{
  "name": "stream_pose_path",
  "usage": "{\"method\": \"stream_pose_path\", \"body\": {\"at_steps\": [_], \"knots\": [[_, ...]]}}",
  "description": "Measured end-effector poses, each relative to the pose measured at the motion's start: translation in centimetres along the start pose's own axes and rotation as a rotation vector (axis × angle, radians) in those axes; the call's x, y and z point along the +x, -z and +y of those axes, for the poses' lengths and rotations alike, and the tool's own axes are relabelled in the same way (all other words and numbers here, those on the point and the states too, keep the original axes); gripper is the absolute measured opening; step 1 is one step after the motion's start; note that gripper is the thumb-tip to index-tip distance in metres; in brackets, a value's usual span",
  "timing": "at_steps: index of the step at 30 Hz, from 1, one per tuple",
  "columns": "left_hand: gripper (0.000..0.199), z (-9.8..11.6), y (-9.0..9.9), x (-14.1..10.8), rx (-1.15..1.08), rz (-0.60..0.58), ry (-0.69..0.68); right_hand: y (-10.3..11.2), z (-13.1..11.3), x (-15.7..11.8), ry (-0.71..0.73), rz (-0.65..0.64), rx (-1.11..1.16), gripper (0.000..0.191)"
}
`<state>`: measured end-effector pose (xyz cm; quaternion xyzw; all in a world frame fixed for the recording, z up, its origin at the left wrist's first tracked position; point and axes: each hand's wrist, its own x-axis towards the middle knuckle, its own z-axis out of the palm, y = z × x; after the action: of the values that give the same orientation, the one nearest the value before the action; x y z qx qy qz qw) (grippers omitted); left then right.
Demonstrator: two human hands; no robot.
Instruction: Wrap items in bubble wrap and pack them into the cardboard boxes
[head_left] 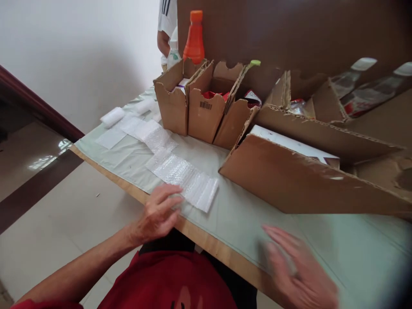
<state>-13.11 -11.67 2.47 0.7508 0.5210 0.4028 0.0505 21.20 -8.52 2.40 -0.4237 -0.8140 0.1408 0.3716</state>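
My left hand (159, 212) is over the table's front edge, its fingers apart and bent, the tips at the near edge of a flat strip of bubble wrap (183, 176). Nothing shows in its grasp. My right hand (294, 266), blurred, is above the tabletop at the lower right, with thumb and fingers apart and nothing visible between them. More bubble wrap pieces (135, 126) lie overlapping toward the far left, with a rolled one (112, 117) at their end.
Cardboard bins (206, 112) stand along the back. A long cardboard box (305, 176) with a white box (289, 139) inside reaches right. Behind are an orange bottle (194, 40), clear bottles (375, 92) and a person's arm (163, 42). The wooden table edge (212, 244) is nearest.
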Motion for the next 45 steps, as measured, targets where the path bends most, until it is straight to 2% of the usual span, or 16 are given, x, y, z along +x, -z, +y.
{"method": "stream_pose_path", "body": {"at_steps": [3, 6, 10, 12, 14, 15, 17, 20, 22, 24, 26, 29, 33, 36, 42, 45], "knots": [[0.024, -1.9, 1.6, 1.1, 0.146, 0.082, 0.137, -2.5, -2.8, 4.1, 0.269, -0.14, -0.073, 0.052], [0.02, -3.9, 2.2, 2.0, 0.236, 0.073, 0.217, -4.8, -4.4, 9.0, 0.409, -0.277, -0.114, 0.05], [0.022, -6.0, 1.5, 2.4, 0.336, -0.027, 0.256, -8.1, -4.8, 14.4, 0.43, -0.457, -0.192, 0.047], [0.024, -6.7, 0.8, 2.5, 0.364, -0.088, 0.269, -9.7, -4.5, 16.0, 0.412, -0.588, -0.27, 0.05], [0.025, -7.1, 0.3, 2.5, 0.367, -0.123, 0.27, -10.4, -3.9, 16.4, 0.417, -0.676, -0.283, 0.039], [0.025, -7.3, 0.2, 2.4, 0.362, -0.131, 0.266, -10.2, -3.5, 16.2, 0.423, -0.672, -0.252, 0.029], [0.027, -7.6, 0.2, 2.3, 0.347, -0.141, 0.261, -8.5, -2.6, 14.7, 0.397, -0.564, -0.15, 0.02], [0.028, -8.1, 0.7, 2.1, 0.313, -0.161, 0.246, -4.0, -1.5, 10.8, 0.252, -0.326, -0.021, 0.02], [0.029, -8.2, 1.3, 2.1, 0.268, -0.202, 0.228, -1.1, -1.4, 7.8, 0.145, -0.245, 0.053, 0.019], [0.034, -7.9, 1.8, 2.3, 0.216, -0.239, 0.201, 0.5, -1.7, 5.1, 0.054, -0.203, 0.136, 0.021], [0.04, -6.7, 2.3, 2.6, 0.189, -0.262, 0.152, 0.9, -2.3, 3.1, -0.041, -0.159, 0.202, 0.021], [0.049, -4.0, 2.5, 2.7, 0.173, -0.34, 0.034, 0.4, -3.6, 1.6, -0.152, -0.063, 0.279, 0.022], [0.06, -1.9, 2.0, 1.7, 0.126, -0.452, -0.056, 0.3, -5.3, 1.5, -0.109, 0.015, 0.414, 0.025], [0.056, -2.2, 1.5, 0.8, 0.132, -0.447, -0.06, 0.7, -5.7, 1.8, -0.064, 0.035, 0.479, 0.026], [0.068, -3.4, 1.1, -0.2, 0.109, -0.518, -0.121, 0.4, -5.2, 2.0, -0.193, 0.097, 0.475, 0.016], [0.055, -4.9, 0.0, -0.7, 0.16, -0.422, -0.092, 0.3, -5.5, 2.5, -0.135, 0.113, 0.543, 0.018]]}}
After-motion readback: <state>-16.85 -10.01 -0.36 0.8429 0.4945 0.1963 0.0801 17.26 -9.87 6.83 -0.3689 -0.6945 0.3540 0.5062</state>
